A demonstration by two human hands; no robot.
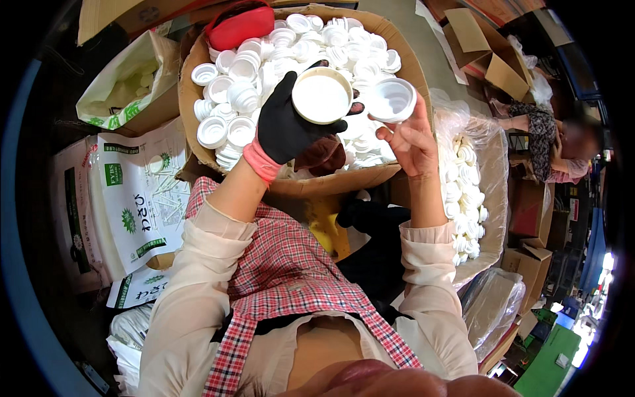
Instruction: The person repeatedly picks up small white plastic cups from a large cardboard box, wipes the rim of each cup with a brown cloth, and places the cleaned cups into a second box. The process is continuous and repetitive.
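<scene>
From the head camera, the left hand [286,122], in a black glove with a pink cuff, is raised over a large cardboard box [403,49] heaped with white plastic caps [264,59]. Its fingers curl around a round white lid [321,96], gripping it by the rim with the flat pale face turned up toward the camera. Just to the right, the bare right hand [410,139] pinches a second white cap [391,100] between thumb and fingertips, hollow side up; this cap sits just beside the lid, and I cannot tell whether the two touch. Both hover above the middle of the heap. A red pouch [239,26] lies at the far rim of the box. To the right of the box, a clear plastic bag [493,172] holds stacked white caps. On the left stand printed white and green sacks [139,192]. At the far right another person [552,142] sits among smaller cardboard boxes [486,53].
</scene>
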